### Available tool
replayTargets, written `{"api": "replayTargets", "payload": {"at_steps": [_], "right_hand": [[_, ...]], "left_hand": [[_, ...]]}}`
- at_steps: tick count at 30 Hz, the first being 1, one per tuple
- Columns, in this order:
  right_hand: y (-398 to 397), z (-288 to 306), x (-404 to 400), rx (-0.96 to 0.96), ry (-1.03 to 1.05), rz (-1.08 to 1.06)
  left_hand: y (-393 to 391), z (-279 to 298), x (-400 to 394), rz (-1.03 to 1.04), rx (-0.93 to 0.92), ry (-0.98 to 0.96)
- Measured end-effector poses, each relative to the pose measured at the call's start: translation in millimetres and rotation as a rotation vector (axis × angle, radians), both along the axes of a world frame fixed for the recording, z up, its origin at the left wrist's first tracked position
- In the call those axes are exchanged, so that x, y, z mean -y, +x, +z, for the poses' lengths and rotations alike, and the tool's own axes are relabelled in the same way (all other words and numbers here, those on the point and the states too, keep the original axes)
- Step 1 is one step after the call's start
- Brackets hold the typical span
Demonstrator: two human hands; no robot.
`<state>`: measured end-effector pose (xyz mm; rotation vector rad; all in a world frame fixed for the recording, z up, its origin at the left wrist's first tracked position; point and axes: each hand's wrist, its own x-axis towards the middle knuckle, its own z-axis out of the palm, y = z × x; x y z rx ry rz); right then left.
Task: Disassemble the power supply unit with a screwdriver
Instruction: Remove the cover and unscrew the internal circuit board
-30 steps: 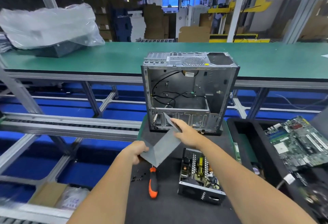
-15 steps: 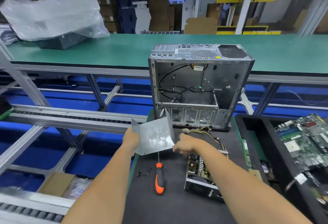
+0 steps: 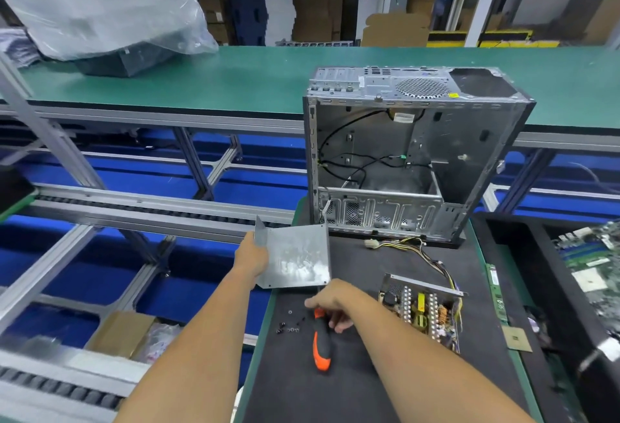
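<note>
The right hand curls over the top of the screwdriver lying on the mat; whether it has fully gripped it I cannot tell. It should close firmly round the handle before lifting. About six loose screws lie just beside it. The left hand pinches one metal cover. One opened power supply sits right, one empty case behind

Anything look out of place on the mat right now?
Loose screws lie scattered on the mat beside the screwdriver, uncontained, near the mat's left edge. The left hand holds the cover out past that edge.
</note>
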<state>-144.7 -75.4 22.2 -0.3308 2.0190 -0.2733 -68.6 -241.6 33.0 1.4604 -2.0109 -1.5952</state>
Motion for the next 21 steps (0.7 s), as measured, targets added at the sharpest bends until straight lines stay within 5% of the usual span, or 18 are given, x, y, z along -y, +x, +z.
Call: {"api": "replayTargets", "payload": {"at_steps": [8, 12, 21], "right_hand": [[-0.1, -5.1, 5.5, -0.059, 0.048, 0.083], [-5.0, -6.2, 0.7, -0.097, -0.134, -0.009], [-37.1, 45.6, -23.0, -0.143, -0.003, 0.123]], "left_hand": [[-0.5, -8.9, 6.6, 0.016, 0.007, 0.031], [-1.6, -10.1, 6.2, 0.018, 0.007, 0.036], [-5.6, -0.4, -2.3, -0.025, 0.038, -0.027]]}}
